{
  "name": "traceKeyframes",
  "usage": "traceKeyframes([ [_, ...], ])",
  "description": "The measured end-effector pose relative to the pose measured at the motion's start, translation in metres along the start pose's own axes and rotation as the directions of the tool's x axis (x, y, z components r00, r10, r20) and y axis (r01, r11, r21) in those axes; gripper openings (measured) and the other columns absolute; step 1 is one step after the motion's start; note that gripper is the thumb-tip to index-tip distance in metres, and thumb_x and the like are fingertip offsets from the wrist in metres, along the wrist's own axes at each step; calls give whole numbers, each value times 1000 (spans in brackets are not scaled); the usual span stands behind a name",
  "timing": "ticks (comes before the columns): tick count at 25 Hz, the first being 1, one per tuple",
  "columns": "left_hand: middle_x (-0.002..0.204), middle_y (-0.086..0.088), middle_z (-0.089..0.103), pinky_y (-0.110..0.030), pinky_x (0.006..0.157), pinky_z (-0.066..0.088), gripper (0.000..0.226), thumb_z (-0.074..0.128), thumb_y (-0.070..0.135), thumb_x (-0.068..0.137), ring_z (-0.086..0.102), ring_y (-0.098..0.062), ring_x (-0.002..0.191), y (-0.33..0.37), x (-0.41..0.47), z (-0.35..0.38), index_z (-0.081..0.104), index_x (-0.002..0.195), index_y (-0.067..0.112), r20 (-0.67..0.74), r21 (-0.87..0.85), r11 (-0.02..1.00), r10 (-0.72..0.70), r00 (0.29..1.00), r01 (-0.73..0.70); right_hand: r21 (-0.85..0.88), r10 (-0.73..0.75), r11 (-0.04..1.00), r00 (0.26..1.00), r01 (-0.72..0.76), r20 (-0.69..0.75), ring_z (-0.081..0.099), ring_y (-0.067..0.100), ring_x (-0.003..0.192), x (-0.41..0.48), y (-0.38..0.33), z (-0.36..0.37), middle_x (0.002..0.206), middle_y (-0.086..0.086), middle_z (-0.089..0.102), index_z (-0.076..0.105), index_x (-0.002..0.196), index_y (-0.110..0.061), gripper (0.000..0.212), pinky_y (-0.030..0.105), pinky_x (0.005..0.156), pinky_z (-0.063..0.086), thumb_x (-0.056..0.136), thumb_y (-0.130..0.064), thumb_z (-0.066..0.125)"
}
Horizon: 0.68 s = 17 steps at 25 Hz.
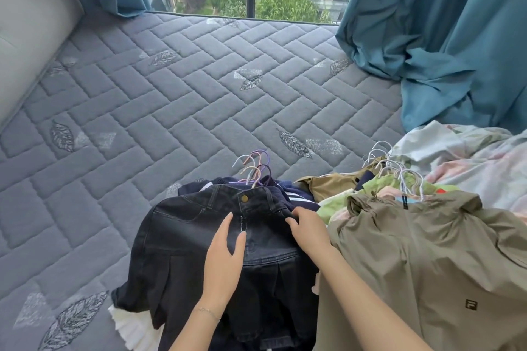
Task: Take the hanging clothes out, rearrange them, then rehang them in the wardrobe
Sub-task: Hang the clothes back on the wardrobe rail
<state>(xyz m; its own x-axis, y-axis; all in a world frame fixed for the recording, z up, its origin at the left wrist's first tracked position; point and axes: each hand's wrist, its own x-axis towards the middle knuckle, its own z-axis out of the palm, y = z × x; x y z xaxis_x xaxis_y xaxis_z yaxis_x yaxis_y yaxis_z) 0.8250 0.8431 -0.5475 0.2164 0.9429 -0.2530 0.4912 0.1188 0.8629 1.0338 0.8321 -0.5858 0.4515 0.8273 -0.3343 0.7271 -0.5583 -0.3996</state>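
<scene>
The left hand lies flat and open on the black skirt, fingers spread. The right hand curls its fingers on the skirt's waist edge. The skirt tops a pile on the mattress, waist pointing away, hem cut off below. Hooks poke out behind it.

olive jacket cut off (right edge)

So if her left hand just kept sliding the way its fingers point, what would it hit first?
Probably the brass button at the waistband of the black denim skirt the left hand lies on, then the coloured hanger hooks beyond. Depth is hard to judge.
</scene>
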Motion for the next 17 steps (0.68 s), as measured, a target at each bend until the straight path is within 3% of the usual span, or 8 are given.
traceKeyframes([
  [5, 146, 14, 45, -17, 110, 25, 51, 57, 27, 97, 37, 2, 134, 10, 5, 1, 42, 146, 25, -5, -85, 994, -67, 998, 66, -78, 34, 997, 995, -27, 92, 59, 31, 105, -2, 7, 4, 107, 9, 66, 59, 105, -12, 33, 35, 80, 45, 90, -42, 59],
  [9, 145, 15, 46, -16, 109, 25, 50, 57, 28, 97, 37, 3, 133, 13, 6, 1, 43, 145, 25, 5, -70, 995, -76, 997, 76, -63, 39, 997, 996, -34, 78, 59, 34, 104, -4, -2, 5, 106, 13, 67, 59, 97, -10, 24, 36, 79, 44, 90, -34, 60],
  [14, 146, 11, 46, -18, 110, 26, 51, 56, 33, 97, 38, 0, 133, 27, 7, -1, 44, 145, 22, -8, -97, 990, -108, 994, 107, 351, -9, 935, 996, 42, -93, 59, 25, 82, -21, -26, -19, 81, 3, 65, 56, 78, -17, 15, 33, 68, 39, 85, -23, 68],
  [17, 143, 10, 49, -21, 111, 32, 53, 59, 36, 94, 43, -1, 132, 50, 14, -2, 46, 143, 19, -16, -255, 955, -160, 987, 151, 467, -95, 865, 973, 185, -209, 52, 15, 70, -47, -55, -31, 68, -6, 58, 59, 70, -15, 17, 31, 66, 40, 80, -16, 72],
])
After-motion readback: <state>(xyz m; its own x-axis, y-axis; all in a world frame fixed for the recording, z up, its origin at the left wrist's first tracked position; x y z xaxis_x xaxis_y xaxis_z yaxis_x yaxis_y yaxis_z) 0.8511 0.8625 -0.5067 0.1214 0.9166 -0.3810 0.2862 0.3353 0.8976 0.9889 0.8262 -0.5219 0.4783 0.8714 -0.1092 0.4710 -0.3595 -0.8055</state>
